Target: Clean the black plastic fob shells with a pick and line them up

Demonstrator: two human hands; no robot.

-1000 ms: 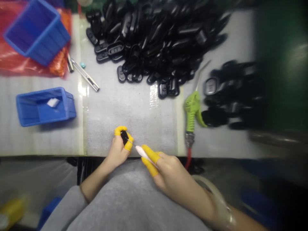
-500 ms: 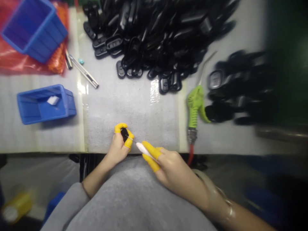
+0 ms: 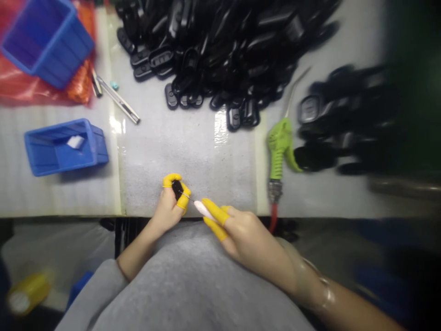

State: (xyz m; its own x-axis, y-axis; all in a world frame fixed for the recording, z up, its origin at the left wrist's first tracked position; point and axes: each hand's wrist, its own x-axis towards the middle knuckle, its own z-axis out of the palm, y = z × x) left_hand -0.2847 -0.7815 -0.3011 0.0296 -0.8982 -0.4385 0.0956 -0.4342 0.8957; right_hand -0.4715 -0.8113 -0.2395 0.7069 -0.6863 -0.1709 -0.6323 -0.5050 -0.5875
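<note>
Near the front edge of the table, my left hand (image 3: pixel 169 202) is closed around a small black plastic part (image 3: pixel 177 189), pinched between fingers in yellow finger cots. My right hand (image 3: pixel 237 230), also in yellow finger cots, grips a thin-shafted tool with a pale handle (image 3: pixel 202 208). The metal shaft (image 3: pixel 187 196) points left and its tip reaches the black part. Whether the tip goes into the part or only touches it, I cannot tell.
A big pile of black plastic parts (image 3: pixel 220 55) covers the back, with another group (image 3: pixel 344 119) at right. A green air gun (image 3: pixel 277 147) lies right. At left are a blue bin (image 3: pixel 62 148), another blue bin (image 3: pixel 51 43) on red plastic, and a utility knife (image 3: pixel 119 101).
Both hands keep the same grip on the black part and the tool. The whole view has shifted very slightly; otherwise little differs.
</note>
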